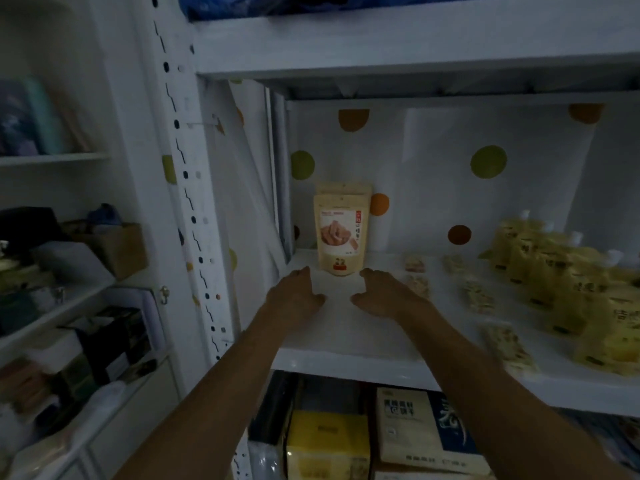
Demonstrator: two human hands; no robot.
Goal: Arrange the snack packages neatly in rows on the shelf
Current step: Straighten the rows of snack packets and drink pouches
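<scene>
A beige stand-up snack pouch stands upright at the back left of the white shelf, with a second like pouch right behind it. My left hand and my right hand reach onto the shelf just in front of the pouch, one on each side, palms down and fingers relaxed, holding nothing. Small flat snack bars lie loose on the shelf to the right. Yellow spouted pouches stand in rows at the far right.
The shelf's back wall has coloured dots. A white perforated upright bounds the shelf on the left. Boxes fill the shelf below. Cluttered side shelves stand at the left. Another shelf board hangs overhead.
</scene>
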